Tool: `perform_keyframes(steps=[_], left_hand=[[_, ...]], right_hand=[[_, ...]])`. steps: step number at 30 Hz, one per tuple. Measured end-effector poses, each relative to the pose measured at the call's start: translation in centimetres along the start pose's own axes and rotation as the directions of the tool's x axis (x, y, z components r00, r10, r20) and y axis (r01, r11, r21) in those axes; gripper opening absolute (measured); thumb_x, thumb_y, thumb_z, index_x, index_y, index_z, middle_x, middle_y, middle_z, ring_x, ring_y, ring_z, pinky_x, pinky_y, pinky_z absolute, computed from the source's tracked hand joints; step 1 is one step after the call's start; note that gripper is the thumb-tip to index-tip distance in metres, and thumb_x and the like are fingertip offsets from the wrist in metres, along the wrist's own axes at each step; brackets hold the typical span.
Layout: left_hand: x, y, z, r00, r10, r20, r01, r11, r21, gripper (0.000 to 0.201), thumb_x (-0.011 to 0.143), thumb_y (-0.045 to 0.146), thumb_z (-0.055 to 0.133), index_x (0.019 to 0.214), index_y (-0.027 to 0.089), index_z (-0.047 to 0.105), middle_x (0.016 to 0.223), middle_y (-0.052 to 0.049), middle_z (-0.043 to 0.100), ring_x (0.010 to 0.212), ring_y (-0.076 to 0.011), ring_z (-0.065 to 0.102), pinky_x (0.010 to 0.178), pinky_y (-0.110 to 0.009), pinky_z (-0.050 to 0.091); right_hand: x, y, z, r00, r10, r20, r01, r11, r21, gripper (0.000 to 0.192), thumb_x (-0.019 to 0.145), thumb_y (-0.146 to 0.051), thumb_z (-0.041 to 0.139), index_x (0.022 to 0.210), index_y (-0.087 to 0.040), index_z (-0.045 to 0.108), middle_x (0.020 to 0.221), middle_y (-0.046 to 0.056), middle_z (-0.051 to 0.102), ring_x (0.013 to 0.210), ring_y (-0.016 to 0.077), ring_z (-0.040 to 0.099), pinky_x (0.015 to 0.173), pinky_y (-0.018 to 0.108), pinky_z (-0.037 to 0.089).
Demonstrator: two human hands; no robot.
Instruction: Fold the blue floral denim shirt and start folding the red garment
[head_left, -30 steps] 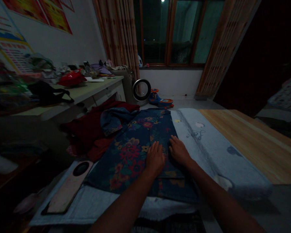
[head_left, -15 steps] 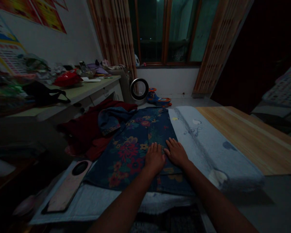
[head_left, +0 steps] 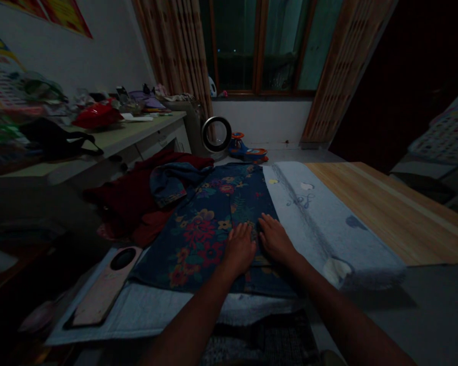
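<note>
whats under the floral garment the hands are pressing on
A pale blue towel shows beyond the floral garment on its right and near edges. The left hand and right hand lie flat on top. What is directly beneath is covered.

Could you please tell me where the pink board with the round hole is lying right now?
In the head view the pink board lies at lower left on the pale cloth, just left of the floral garment that both hands press flat.
</note>
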State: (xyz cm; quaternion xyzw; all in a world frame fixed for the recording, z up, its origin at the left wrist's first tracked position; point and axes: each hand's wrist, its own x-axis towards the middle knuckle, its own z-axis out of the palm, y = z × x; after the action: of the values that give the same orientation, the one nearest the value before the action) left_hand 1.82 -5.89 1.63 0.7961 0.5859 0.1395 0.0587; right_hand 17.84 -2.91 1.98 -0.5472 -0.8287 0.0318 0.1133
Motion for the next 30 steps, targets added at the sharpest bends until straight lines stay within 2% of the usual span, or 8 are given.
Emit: perform_keyframes(steps=[2,4,9,17,24,27,30], left_hand=[[-0.4,0.1,0.3,0.999,-0.006,0.037,0.005,1.0,0.016,0.058,0.093,0.032,0.039,0.147,0.013,0.032,0.156,-0.012,0.031,0.145,-0.025,0.023,0.116,-0.046,0.023],[-0.6,0.3,0.6,0.998,-0.014,0.062,0.012,0.999,0.03,0.062,0.092,0.034,0.04,0.149,0.013,0.029,0.157,-0.012,0.026,0.146,-0.0259,0.018,0.117,-0.048,0.021],[-0.6,0.6,0.5,0.997,-0.047,0.063,0.045,0.998,0.038,0.063,0.09,0.037,0.042,0.148,0.013,0.032,0.157,-0.014,0.027,0.146,-0.0301,0.017,0.116,-0.05,0.02],[-0.9,0.8,-0.1,0.996,-0.072,0.056,0.069,0.996,0.057,0.064,0.09,0.04,0.046,0.147,0.015,0.033,0.156,-0.017,0.027,0.146,-0.0363,0.014,0.113,-0.053,0.022],[-1.0,0.5,0.3,0.997,-0.066,0.031,0.065,0.998,0.012,0.065,0.088,0.037,0.049,0.147,0.016,0.033,0.156,-0.016,0.028,0.146,-0.0362,0.015,0.114,-0.051,0.022],[-0.9,0.2,0.1,0.998,-0.068,-0.002,0.068,0.997,-0.034,0.061,0.087,0.031,0.05,0.145,0.018,0.038,0.154,-0.012,0.033,0.145,-0.0338,0.019,0.114,-0.049,0.024],[-0.5,-0.2,-0.5,0.991,-0.119,-0.058,0.11,0.983,-0.147,0.046,0.088,0.023,0.046,0.134,0.02,0.052,0.145,-0.007,0.048,0.139,-0.0261,0.033,0.113,-0.041,0.029]], right_hand=[[-0.7,-0.9,0.3,0.998,-0.053,0.029,0.051,0.998,0.048,0.052,0.093,-0.021,0.037,0.144,-0.013,0.04,0.154,0.013,0.034,0.142,0.0238,0.029,0.115,0.042,0.024],[-1.2,-1.5,0.7,0.998,-0.047,0.049,0.044,0.997,0.058,0.053,0.093,-0.023,0.036,0.145,-0.014,0.039,0.153,0.011,0.035,0.142,0.0236,0.03,0.115,0.043,0.023],[-1.3,-1.1,0.8,0.997,-0.018,0.07,0.017,1.0,0.023,0.052,0.095,-0.03,0.036,0.146,-0.018,0.038,0.155,0.008,0.032,0.143,0.0256,0.026,0.115,0.046,0.022],[-1.9,0.2,0.4,0.998,0.04,0.048,-0.038,0.998,-0.045,0.055,0.098,-0.044,0.035,0.145,-0.017,0.041,0.156,0.012,0.03,0.143,0.0272,0.025,0.114,0.046,0.022],[-2.3,1.6,0.1,0.994,0.084,0.071,-0.078,0.994,-0.077,0.061,0.096,-0.05,0.036,0.147,-0.016,0.037,0.157,0.012,0.025,0.144,0.0277,0.025,0.113,0.046,0.024],[-1.4,1.5,-1.3,0.988,0.091,0.122,-0.079,0.992,-0.103,0.055,0.095,-0.046,0.041,0.141,-0.017,0.045,0.153,0.013,0.035,0.14,0.029,0.033,0.111,0.049,0.025],[0.7,0.7,-3.4,0.976,0.123,0.181,-0.097,0.984,-0.151,0.039,0.093,-0.039,0.044,0.118,-0.016,0.063,0.128,0.017,0.062,0.12,0.0303,0.055,0.104,0.048,0.031]])
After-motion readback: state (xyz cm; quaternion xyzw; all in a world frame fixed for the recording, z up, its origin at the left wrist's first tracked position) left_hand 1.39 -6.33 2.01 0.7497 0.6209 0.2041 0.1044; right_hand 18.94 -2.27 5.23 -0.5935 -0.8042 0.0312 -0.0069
